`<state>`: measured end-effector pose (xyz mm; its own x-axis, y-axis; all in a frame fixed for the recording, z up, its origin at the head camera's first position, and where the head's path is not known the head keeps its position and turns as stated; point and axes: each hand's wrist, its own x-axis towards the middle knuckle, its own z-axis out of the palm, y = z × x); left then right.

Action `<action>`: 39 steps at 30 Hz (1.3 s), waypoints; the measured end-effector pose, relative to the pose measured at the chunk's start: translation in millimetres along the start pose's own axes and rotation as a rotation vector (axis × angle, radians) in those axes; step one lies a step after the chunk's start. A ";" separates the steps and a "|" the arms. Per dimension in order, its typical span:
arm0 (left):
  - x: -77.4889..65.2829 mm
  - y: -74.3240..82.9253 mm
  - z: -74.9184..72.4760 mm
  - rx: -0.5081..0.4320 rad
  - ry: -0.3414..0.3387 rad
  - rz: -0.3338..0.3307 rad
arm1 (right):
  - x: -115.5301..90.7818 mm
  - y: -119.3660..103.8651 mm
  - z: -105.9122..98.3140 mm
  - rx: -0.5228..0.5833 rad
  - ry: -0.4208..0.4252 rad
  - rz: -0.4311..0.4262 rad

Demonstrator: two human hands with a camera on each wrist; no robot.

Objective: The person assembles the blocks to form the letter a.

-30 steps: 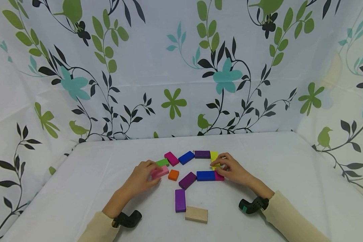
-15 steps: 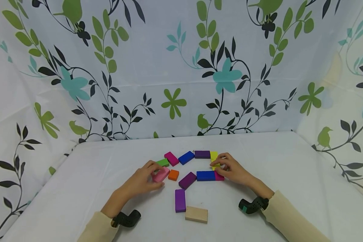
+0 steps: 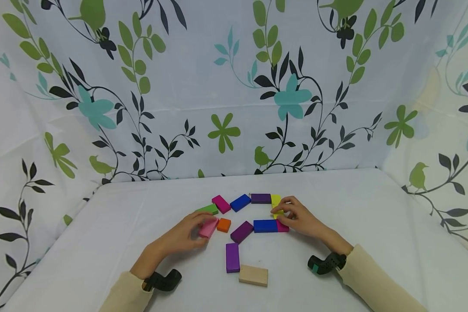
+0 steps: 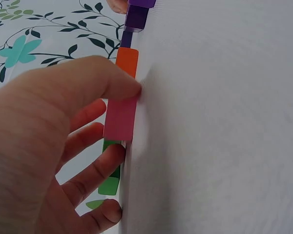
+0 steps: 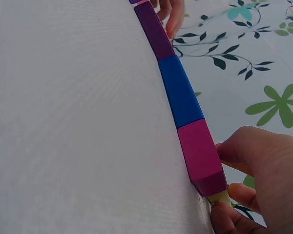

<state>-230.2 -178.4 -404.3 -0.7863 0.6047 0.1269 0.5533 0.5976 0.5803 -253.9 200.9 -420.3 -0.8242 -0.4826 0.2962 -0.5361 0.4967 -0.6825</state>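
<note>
In the head view, my left hand [image 3: 185, 234] holds a pink block [image 3: 208, 228] between thumb and fingers. This block lies against an orange block [image 3: 224, 225] and just in front of a green block [image 3: 207, 209]. The left wrist view shows the thumb on the near side of the pink block [image 4: 121, 119]. At the right end of the arrangement, my right hand [image 3: 299, 219] grips a yellow block [image 3: 275, 200], which its fingers partly cover. Beside that hand is a magenta block [image 3: 282, 226], joined end to end with a blue block [image 3: 265, 226].
A dark purple block [image 3: 261, 198], a blue block [image 3: 240, 203] and a magenta block [image 3: 221, 204] form the far row. Nearer lie a plum block [image 3: 242, 232], a violet block [image 3: 232, 258] and a bare wooden block [image 3: 253, 275]. Patterned cloth hangs behind the white table [image 3: 316, 186].
The pink block has turned to a steeper slant and shifted slightly right, against the orange block, with my left hand on it. The right hand stays in place.
</note>
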 end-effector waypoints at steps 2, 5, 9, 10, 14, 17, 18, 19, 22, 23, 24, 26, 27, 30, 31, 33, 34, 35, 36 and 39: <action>0.4 -1.3 0.2 0.001 0.003 -0.002 | 0.0 0.2 -0.1 -0.004 0.000 -0.004; 0.3 -1.9 -0.1 0.006 -0.001 -0.011 | 0.1 0.1 -0.2 -0.004 0.000 -0.013; 0.1 -0.8 -0.8 0.005 -0.006 -0.025 | 0.2 0.2 -0.1 -0.006 -0.001 -0.019; -0.1 -0.6 -1.2 0.004 -0.005 -0.029 | 0.2 0.4 0.1 -0.007 -0.002 -0.018; -0.6 -0.7 -2.5 0.001 0.008 -0.040 | 0.3 -0.7 -0.5 -0.008 -0.001 -0.010; -0.7 -1.9 -3.4 -0.001 0.020 -0.037 | 0.4 -1.6 -1.1 -0.007 -0.002 -0.003; -0.7 -2.4 -3.6 0.000 0.024 -0.032 | 0.5 -1.8 -1.2 -0.007 -0.002 -0.002; -0.6 -2.8 -3.7 -0.003 0.030 -0.024 | 0.5 -1.9 -1.2 -0.006 -0.003 -0.001; -0.1 -3.3 -4.4 -0.012 0.053 0.020 | 0.4 -1.9 -1.0 -0.003 -0.005 0.004; 0.3 -3.2 -4.6 -0.011 0.062 0.035 | 0.3 -1.8 -0.9 -0.003 -0.004 0.007; 0.4 -2.7 -4.9 -0.012 0.070 0.048 | 0.3 -2.0 -0.9 0.000 -0.004 0.007; 0.8 -1.1 -5.4 -0.014 0.082 0.063 | 0.1 -2.7 -1.0 0.007 -0.003 0.009; 1.0 -0.3 -5.6 -0.015 0.084 0.065 | 0.3 -3.1 -0.9 0.010 -0.003 0.007; 1.1 1.3 -5.8 -0.020 0.087 0.059 | 0.1 -3.9 -1.0 0.014 -0.002 0.009; 1.2 1.4 -5.8 -0.021 0.089 0.058 | 0.0 -4.1 -1.0 0.014 -0.002 0.010; 1.4 1.4 -5.7 -0.020 0.092 0.056 | 0.0 -4.1 -1.1 0.012 -0.002 0.010; 1.5 1.5 -5.7 -0.018 0.094 0.055 | -0.3 -4.0 -1.3 0.010 -0.003 0.011; 1.6 1.8 -5.7 -0.016 0.096 0.053 | -0.2 -4.1 -1.4 0.009 -0.002 0.010; 1.7 2.2 -5.7 -0.015 0.098 0.051 | -0.2 -4.1 -1.4 0.010 -0.001 0.008; 2.3 3.8 -5.3 -0.018 0.100 0.045 | -0.2 -4.1 -1.2 0.011 0.001 0.005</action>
<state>-231.4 -177.5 -397.5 -0.7849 0.5743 0.2327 0.5843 0.5608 0.5867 -251.8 199.9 -416.8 -0.8268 -0.4799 0.2934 -0.5303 0.4909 -0.6913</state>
